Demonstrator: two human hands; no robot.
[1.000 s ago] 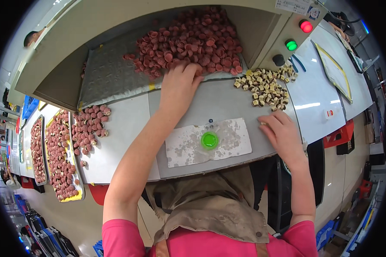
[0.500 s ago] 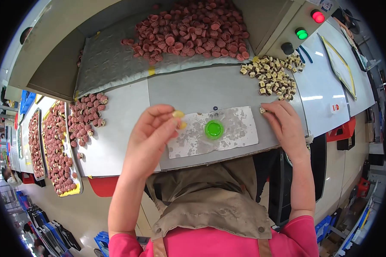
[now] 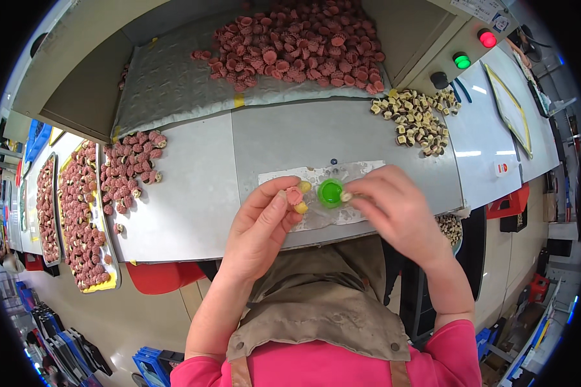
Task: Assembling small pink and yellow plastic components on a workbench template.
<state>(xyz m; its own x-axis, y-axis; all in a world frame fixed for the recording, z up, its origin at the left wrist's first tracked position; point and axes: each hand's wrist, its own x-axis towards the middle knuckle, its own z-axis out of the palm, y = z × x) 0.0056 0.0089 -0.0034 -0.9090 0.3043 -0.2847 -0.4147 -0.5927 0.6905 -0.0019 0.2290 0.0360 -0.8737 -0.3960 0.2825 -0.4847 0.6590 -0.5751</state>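
My left hand pinches a pink, ribbed, raspberry-shaped cup between fingertips, two of which carry yellow covers. Just to its right, my right hand holds a small cream-coloured piece between thumb and forefinger, at the rim of a bright green round pot. Whether the piece touches the pot I cannot tell. Beneath both hands lies a white, grey-stained board, partly covered by them. A small dark round thing sits behind the pot.
Many pink cups are heaped on a grey mat ahead. Cream-and-brown pieces lie at the right, below a panel with lit buttons. Filled raspberry shapes lie at left, beside loaded trays. A red stool stands below.
My right hand has come left from the table with the small piece to the green pot. My left hand has moved right and nearer, and the pink cup in it now shows.
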